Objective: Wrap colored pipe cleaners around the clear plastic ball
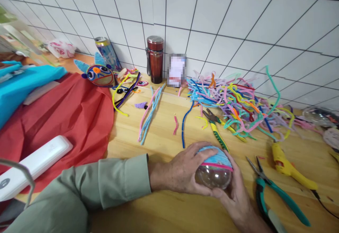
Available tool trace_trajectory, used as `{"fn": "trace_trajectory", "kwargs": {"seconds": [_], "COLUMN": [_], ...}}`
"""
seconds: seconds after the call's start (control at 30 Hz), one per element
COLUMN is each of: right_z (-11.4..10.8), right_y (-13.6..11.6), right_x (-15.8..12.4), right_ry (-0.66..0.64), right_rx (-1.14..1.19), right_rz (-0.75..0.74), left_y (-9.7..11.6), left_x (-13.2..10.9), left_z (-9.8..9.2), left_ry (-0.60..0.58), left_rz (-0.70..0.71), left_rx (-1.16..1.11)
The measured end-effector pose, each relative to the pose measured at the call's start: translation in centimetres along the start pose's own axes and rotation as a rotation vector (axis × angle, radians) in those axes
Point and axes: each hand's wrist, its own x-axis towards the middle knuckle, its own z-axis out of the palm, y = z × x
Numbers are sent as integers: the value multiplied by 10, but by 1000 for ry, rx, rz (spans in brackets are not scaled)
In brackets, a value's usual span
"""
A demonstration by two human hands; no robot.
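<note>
Between my two hands is a clear plastic ball (214, 177), its upper part covered with light-blue pipe cleaners and ringed by a pink one. My left hand (182, 171) wraps round its left side, thumb and fingers on the surface. Cupping the right side and underside is my right hand (235, 194), partly hidden behind the ball. Just beyond the ball lie pliers with yellow-green handles (217, 134). Long-nose pliers with teal handles (275, 194) rest right of my right hand, near a yellow glue gun (288, 165).
A heap of coloured pipe cleaners (233, 102) lies at the back right. Along the wall stand a red-brown flask (155, 61), a phone (177, 71) and a can (108, 54). A decorated owl-like figure (100, 75) and red cloth (90, 120) are at left, with a white device (37, 165).
</note>
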Motion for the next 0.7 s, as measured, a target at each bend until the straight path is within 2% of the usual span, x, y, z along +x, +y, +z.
{"fn": "trace_trajectory", "kwargs": {"seconds": [0.17, 0.43, 0.57, 0.63, 0.7], "right_z": [1, 0, 1, 1, 0], "right_y": [4, 1, 3, 4, 5], "right_x": [-1, -2, -2, -3, -4], "right_ry": [22, -5, 30, 35, 23], "right_rx": [10, 54, 49, 35, 29], "right_rz": [3, 56, 51, 47, 49], "left_y": [1, -3, -3, 2, 9], "left_x": [2, -1, -3, -2, 0], "left_z": [1, 1, -4, -10, -17], "left_ry": [34, 15, 68, 90, 96], "left_rz": [20, 33, 62, 23, -81], "left_rx": [9, -14, -74, -137, -205]}}
